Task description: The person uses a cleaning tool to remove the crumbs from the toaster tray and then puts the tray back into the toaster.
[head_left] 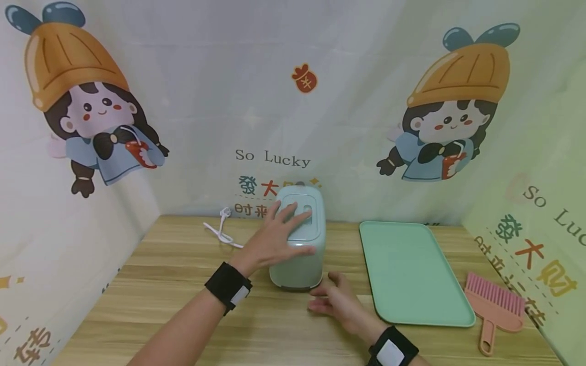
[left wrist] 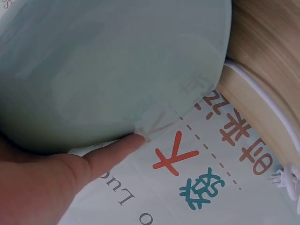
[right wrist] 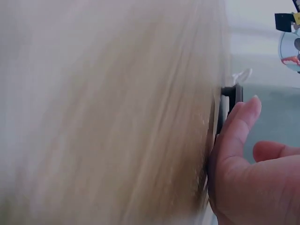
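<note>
A mint-green toaster [head_left: 299, 262] stands upright at the middle of the wooden table [head_left: 183, 305]. My left hand [head_left: 286, 231] lies flat on its top, fingers spread over the slots and thumb along the front edge. In the left wrist view the toaster's rounded side [left wrist: 108, 70] fills the frame, with one finger [left wrist: 110, 152] straight beside it. My right hand [head_left: 334, 300] rests on the table just in front of the toaster's base, fingers relaxed and holding nothing. The right wrist view shows its fingers [right wrist: 239, 136] against blurred wood.
A mint-green tray [head_left: 412, 269] lies to the right of the toaster. A pink hand brush [head_left: 496, 307] sits beyond it by the right wall. The toaster's white cord [head_left: 220, 231] lies behind on the left. Printed cloth walls close in three sides.
</note>
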`<state>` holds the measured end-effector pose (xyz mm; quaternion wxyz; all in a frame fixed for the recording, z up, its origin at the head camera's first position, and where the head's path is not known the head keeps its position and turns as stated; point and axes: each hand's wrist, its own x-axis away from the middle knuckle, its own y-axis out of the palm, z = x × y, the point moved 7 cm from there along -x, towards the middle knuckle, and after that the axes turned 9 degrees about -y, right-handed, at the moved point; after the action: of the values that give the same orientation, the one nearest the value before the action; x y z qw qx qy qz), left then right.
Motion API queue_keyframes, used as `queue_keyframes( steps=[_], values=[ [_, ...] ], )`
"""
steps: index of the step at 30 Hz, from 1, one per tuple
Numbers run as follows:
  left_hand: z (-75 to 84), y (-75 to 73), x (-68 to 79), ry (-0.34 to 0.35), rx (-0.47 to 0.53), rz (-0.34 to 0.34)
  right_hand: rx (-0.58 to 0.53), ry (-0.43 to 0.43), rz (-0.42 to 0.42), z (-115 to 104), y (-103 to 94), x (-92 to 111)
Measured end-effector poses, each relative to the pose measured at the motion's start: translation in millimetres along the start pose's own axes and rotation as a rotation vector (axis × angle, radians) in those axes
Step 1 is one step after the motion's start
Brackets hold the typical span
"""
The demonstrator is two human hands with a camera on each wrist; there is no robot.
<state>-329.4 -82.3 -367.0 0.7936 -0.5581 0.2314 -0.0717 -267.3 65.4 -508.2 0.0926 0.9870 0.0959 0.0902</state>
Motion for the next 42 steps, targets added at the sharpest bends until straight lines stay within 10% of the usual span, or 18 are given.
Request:
queue_keyframes(
  steps=[19, 42],
  values=[
    [-1.8, 7.1, 1.9, 0.014, -0.003, 0.094, -0.189, -0.062, 0.075, 13, 24.6, -13],
    [1.3, 4.3, 3.8, 0.02, -0.039, 0.106, -0.12, -0.128, 0.089, 13, 29.2, -15]
  ],
)
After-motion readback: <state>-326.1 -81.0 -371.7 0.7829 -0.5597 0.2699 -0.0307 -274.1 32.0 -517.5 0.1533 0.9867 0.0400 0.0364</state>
